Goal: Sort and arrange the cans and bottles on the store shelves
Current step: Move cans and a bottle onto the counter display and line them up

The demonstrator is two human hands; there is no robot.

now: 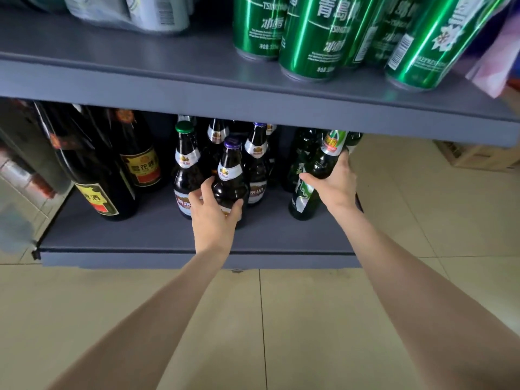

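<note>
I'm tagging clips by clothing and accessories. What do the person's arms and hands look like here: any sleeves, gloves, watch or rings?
Both forearms are bare to the bottom edge of the picture: no sleeves in view. The left hand and right hand wear no gloves. No watch, bracelet or ring shows on either wrist or on the visible fingers.

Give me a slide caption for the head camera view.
Left hand grips a purple-capped brown bottle; right hand holds a green bottle.

Glossy green cans (pixel 315 35), grey-blue shelf (pixel 168 80), dark brown bottle (pixel 229 178) with purple cap, beige floor tiles (pixel 253 319)
</note>
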